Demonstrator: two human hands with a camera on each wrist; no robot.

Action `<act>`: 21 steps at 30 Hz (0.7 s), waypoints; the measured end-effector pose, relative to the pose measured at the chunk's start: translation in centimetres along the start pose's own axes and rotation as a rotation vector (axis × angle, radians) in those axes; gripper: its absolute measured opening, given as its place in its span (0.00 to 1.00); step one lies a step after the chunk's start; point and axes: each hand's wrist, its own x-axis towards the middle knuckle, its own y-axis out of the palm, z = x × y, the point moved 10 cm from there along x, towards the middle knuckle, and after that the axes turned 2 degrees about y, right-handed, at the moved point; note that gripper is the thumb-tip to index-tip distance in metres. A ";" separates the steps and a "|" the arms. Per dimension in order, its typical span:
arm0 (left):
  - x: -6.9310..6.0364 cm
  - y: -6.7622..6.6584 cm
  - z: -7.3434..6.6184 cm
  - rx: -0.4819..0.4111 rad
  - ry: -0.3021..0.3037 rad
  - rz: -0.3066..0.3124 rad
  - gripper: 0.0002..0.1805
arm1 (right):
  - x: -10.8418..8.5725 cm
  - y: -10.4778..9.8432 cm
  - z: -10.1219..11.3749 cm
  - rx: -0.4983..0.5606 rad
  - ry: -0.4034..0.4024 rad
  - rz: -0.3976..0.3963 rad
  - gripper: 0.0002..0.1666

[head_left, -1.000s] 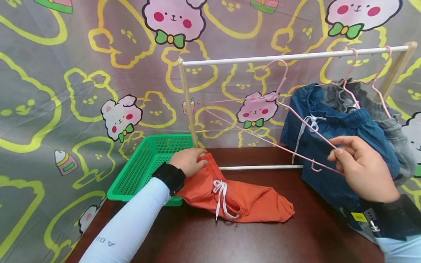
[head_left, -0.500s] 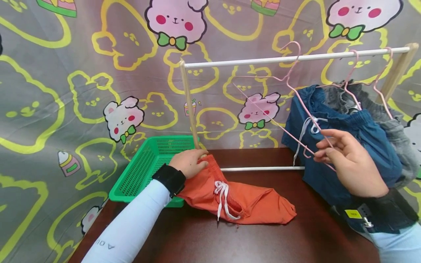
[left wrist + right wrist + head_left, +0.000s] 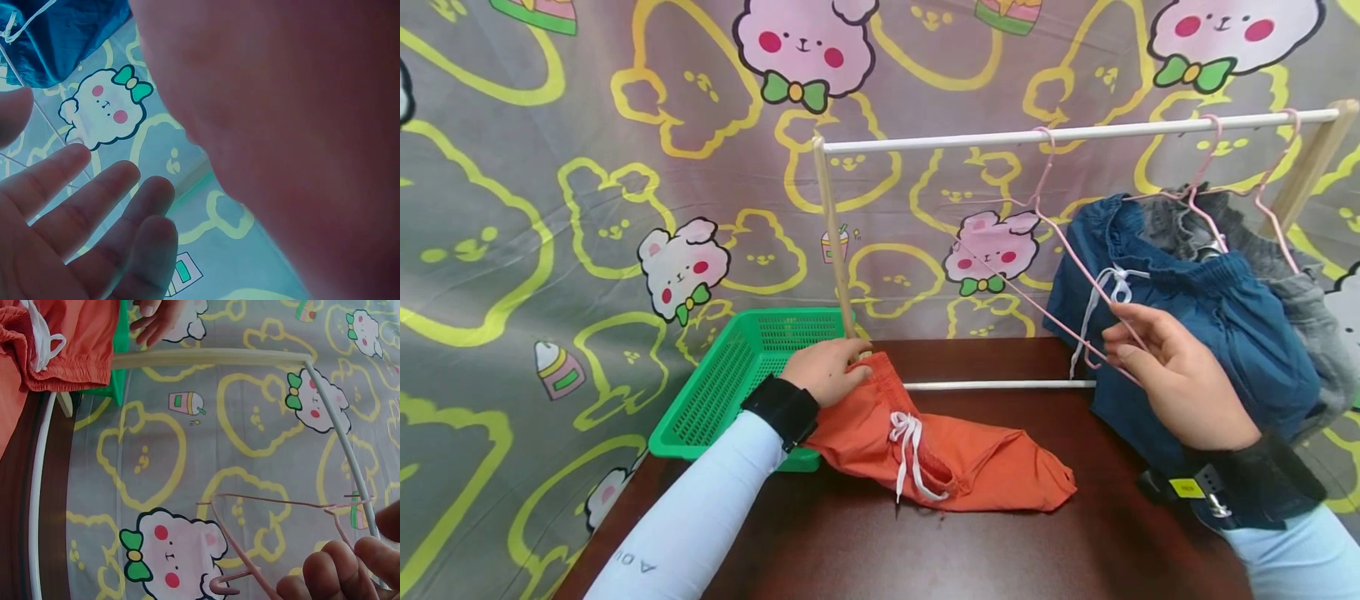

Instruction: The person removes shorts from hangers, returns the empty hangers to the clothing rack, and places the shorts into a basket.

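My right hand (image 3: 1187,379) pinches a pink wire hanger (image 3: 1078,262) by one lower corner. The hanger's hook is at the white rod (image 3: 940,143) of a small clothes rack. Orange shorts (image 3: 1000,467) with a white drawstring lie on the table. My left hand (image 3: 827,371) is at their waistband in the head view, above the basket's edge. In the left wrist view its fingers (image 3: 94,200) are spread and relaxed, with nothing held. Blue shorts (image 3: 1195,308) hang on another pink hanger beside my right hand.
A green plastic basket (image 3: 696,400) stands left of the rack. Grey shorts (image 3: 1318,308) hang at the rack's right end, behind the blue pair. A wooden post (image 3: 835,242) and a lower white bar (image 3: 1000,385) frame the rack. Behind it hangs a patterned cloth (image 3: 497,250).
My right hand has moved left, carrying the hanger. Its hook rose above the rod and then came down onto it. The left hand and the orange shorts stayed put.
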 end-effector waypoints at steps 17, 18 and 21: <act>-2.7 -1.3 1.5 0.048 -0.006 -0.046 0.31 | -1.2 0.4 -1.2 -0.003 -0.034 -0.012 0.39; -3.1 -1.4 1.7 0.054 -0.012 -0.049 0.32 | -1.3 0.5 -1.2 -0.003 -0.036 -0.013 0.39; -4.4 -1.8 2.8 0.066 -0.034 -0.064 0.34 | -1.3 0.5 -1.2 -0.006 -0.038 -0.016 0.39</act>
